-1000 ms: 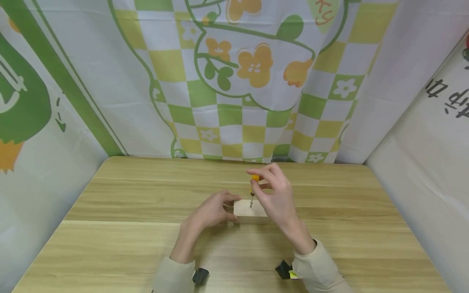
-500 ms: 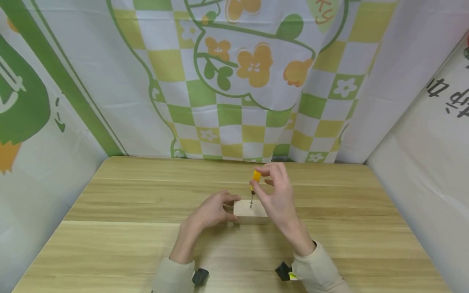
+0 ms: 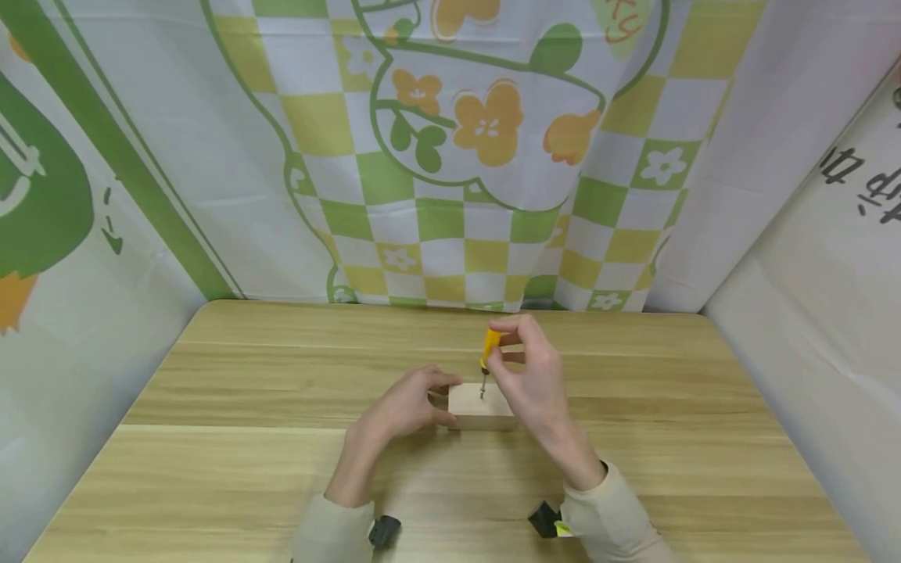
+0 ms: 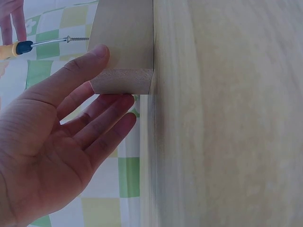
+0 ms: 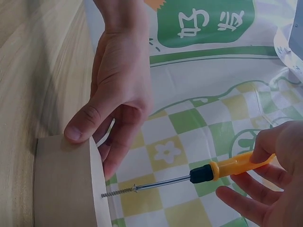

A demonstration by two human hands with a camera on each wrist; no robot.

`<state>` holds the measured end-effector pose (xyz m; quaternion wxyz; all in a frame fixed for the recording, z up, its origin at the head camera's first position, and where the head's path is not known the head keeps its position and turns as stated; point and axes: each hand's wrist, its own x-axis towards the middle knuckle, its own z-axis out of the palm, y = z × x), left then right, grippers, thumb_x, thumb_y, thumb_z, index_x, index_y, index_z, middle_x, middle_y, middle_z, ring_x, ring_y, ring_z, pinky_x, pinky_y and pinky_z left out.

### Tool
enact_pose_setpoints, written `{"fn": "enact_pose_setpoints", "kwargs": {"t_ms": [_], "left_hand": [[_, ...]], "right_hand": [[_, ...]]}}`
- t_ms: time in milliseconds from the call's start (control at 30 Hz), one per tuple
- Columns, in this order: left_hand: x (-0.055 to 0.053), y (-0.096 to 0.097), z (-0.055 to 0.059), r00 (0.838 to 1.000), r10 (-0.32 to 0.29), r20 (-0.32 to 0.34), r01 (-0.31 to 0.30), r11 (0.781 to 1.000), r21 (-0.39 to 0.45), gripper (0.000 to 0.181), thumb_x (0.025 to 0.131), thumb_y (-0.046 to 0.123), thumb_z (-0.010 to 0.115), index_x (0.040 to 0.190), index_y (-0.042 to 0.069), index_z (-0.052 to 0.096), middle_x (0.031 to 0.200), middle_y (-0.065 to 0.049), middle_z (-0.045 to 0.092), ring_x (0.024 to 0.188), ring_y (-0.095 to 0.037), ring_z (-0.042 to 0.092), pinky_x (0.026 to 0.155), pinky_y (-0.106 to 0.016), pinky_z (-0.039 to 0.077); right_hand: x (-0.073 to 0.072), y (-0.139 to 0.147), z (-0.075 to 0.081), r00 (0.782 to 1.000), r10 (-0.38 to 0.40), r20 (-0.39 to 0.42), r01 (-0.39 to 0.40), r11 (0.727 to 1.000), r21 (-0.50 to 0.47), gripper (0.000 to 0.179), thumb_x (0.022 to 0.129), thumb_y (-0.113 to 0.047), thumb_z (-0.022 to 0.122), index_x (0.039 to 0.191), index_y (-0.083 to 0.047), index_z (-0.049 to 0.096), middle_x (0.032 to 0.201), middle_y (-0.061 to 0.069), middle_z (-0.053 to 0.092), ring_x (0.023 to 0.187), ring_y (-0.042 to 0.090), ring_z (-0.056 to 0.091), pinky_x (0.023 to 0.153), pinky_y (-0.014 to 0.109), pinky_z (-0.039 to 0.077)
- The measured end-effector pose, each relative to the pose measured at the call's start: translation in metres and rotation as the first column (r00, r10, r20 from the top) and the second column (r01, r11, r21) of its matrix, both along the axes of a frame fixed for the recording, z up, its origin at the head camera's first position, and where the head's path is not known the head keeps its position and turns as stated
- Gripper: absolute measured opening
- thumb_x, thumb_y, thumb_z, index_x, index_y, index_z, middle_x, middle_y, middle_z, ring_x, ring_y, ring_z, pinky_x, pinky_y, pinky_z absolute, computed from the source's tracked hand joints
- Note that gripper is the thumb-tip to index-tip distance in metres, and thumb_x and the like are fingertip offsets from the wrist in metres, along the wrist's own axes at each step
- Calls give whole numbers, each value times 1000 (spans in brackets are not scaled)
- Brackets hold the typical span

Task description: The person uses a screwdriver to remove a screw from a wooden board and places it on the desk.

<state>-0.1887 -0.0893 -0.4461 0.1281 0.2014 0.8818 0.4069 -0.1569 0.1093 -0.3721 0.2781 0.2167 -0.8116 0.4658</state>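
A pale wooden block (image 3: 468, 400) rests on the table, its left end held between the thumb and fingers of my left hand (image 3: 401, 403). Out of its top face stands a screw (image 5: 117, 192), with much of its threaded shank showing. The tip of a screwdriver (image 5: 232, 166) with a yellow handle and a dark collar meets the screw head. My right hand (image 3: 535, 383) pinches that handle from above, thumb on one side. In the left wrist view the thumb presses one side of the block (image 4: 124, 38) while the fingers reach behind it.
The wood-grain table (image 3: 246, 469) spreads around the block. A patterned green and yellow checked cloth (image 3: 450, 219) hangs behind its far edge, with white printed sheets at both sides. Dark wrist devices (image 3: 385, 532) sit by the sleeves.
My right fingers have shifted on the screwdriver's handle, whose top now shows more than a second ago. The left hand and the block stay in place.
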Motion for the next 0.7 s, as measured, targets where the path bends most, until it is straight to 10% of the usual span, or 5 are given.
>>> {"fn": "enact_pose_setpoints", "kwargs": {"t_ms": [700], "left_hand": [[2,1,3,1000,-2,4,2,1000,-5,62,76,19,86,133,11,64,117,-3,66,115,-23,63,102,-44,50]], "right_hand": [[-1,-4,0,999,24,28,-25,1000,11,25,86,3,73,107,-2,61,107,13,70,89,27,71,68,31,62]]}}
